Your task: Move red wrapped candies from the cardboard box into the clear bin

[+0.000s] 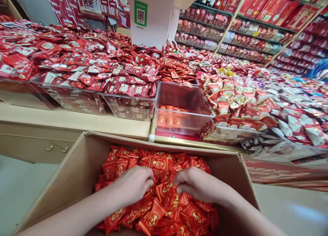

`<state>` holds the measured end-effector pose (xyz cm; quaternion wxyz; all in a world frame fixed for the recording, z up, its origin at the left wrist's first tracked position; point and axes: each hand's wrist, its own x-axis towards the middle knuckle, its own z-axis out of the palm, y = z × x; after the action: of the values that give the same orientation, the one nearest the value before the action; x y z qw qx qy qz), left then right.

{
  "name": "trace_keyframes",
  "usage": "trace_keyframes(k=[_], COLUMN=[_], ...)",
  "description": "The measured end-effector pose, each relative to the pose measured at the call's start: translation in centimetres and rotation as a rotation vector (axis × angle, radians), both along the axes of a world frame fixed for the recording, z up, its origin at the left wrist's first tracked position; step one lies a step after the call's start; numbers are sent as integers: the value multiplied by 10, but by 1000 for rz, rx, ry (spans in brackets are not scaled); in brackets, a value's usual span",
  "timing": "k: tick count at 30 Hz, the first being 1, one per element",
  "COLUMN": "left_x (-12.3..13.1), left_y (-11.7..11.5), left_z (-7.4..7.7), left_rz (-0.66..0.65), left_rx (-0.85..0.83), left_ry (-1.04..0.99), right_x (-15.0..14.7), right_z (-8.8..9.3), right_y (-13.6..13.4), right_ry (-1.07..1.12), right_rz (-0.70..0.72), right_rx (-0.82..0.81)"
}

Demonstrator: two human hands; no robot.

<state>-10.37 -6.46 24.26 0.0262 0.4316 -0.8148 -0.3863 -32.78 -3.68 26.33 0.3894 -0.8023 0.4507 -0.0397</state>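
A cardboard box [77, 167] in front of me holds a heap of small red candy packets [164, 208] with gold print. Both my hands are down in the heap. My left hand [133, 184] is curled with its fingers dug into the packets. My right hand [197, 184] is curled too, fingertips pinched on packets at the middle. Just beyond the box stands a clear plastic bin [183, 109] on the counter, nearly empty, with a thin layer of the same red packets at its bottom.
Clear bins [128, 107] piled with red sweets run along the beige counter [77, 121] to the left and right. A white box with a green QR label [140, 13] stands behind. Shelves of red boxes [256, 24] fill the back right. Pale floor shows at both sides.
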Motion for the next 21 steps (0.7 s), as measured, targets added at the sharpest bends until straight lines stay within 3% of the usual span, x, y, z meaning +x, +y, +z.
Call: trace_keyframes(k=[3, 7, 10, 13, 16, 21], left_x=[-1, -12, -19, -21, -21, -18], left_y=[-11, -20, -18, -8, 6, 18], left_z=[-19, -41, -42, -30, -15, 4], left_rz=[5, -77, -68, -100, -35, 230], left_rx=[-177, -311, -378, -426, -303, 223], left_ry=[15, 53, 59, 108, 252, 472], right_x=[-1, 2, 9, 16, 20, 20], right_z=[-11, -23, -30, -34, -30, -12], right_y=[2, -1, -3, -3, -1, 6], right_ry=[247, 250, 127, -134, -452, -659], right_rz=[-27, -87, -218, -451, -549, -517], right_rx=[-22, -95, -101, 7, 164, 209])
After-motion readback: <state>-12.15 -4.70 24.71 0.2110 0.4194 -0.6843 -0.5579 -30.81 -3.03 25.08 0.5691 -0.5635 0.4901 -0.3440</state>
